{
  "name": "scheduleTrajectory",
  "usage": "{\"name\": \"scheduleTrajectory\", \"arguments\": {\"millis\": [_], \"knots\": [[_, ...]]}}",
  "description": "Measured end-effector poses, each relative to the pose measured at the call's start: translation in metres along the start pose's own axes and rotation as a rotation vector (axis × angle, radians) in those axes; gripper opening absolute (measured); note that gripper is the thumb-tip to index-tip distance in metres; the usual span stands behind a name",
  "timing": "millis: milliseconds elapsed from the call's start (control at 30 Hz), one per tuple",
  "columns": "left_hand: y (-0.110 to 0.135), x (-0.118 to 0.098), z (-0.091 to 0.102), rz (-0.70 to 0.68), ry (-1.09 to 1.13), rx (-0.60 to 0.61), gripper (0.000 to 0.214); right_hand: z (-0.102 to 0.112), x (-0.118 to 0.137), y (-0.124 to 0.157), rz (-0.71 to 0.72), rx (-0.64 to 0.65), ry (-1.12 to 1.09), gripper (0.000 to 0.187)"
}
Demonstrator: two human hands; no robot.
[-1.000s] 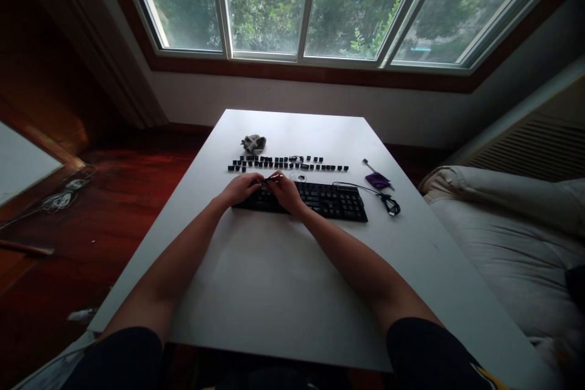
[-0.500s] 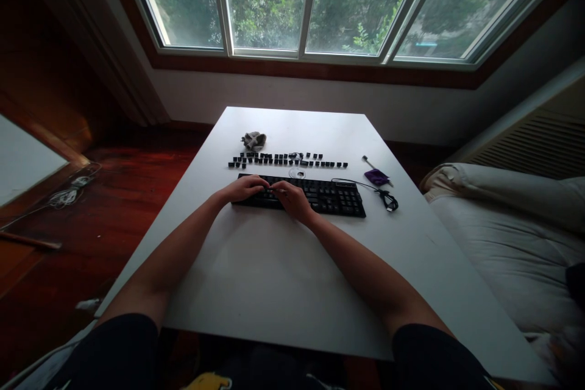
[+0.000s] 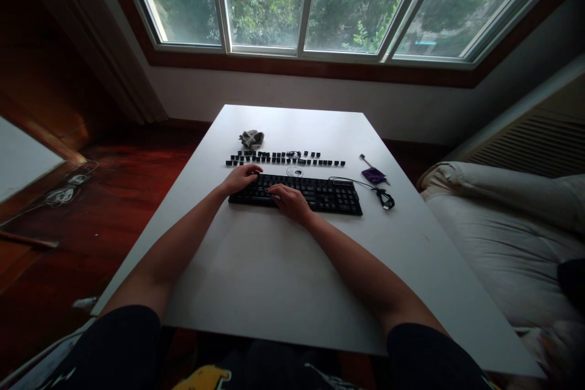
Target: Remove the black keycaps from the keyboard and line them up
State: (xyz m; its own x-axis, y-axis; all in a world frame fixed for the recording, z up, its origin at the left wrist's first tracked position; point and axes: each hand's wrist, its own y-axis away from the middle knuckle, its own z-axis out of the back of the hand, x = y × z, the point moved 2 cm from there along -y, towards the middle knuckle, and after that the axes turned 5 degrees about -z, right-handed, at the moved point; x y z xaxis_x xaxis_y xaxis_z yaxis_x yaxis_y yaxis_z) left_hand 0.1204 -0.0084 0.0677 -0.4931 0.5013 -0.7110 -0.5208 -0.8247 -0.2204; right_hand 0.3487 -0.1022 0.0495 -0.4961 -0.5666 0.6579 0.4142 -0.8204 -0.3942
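A black keyboard lies on the white table, its left part beneath my hands. My left hand is over the keyboard's upper left corner, its fingers reaching toward the loose keycaps with the thumb apart from them. Over the left-middle keys rests my right hand, fingers bent together; a small thing seems to be at its fingers, too small to name. Beyond the keyboard, loose black keycaps stand in rows. A clear ring-shaped item lies between the rows and the keyboard.
A crumpled grey cloth lies behind the keycaps. To the right are a purple cloth, a small brush-like tool and a coiled black cable. A padded cream seat stands beside the table.
My hands have parted. The left hand has moved up and left toward the loose keycaps, while the right hand stays over the keys. The view has shifted slightly.
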Motion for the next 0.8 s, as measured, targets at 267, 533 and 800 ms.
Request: {"name": "scheduleTrajectory", "arguments": {"millis": [267,533,800], "knots": [[-0.033,0.021,0.011,0.078,-0.501,-0.235,0.026,-0.003,0.0,0.003,-0.08,-0.092,-0.041,0.019],[-0.054,0.052,0.014,0.083,-0.63,-0.146,0.028,0.0,-0.003,0.004,-0.098,-0.174,-0.07,0.019],[-0.053,0.057,0.015,0.1,-0.629,-0.103,0.03,-0.002,-0.006,0.003,-0.049,-0.248,-0.155,0.018]]}}
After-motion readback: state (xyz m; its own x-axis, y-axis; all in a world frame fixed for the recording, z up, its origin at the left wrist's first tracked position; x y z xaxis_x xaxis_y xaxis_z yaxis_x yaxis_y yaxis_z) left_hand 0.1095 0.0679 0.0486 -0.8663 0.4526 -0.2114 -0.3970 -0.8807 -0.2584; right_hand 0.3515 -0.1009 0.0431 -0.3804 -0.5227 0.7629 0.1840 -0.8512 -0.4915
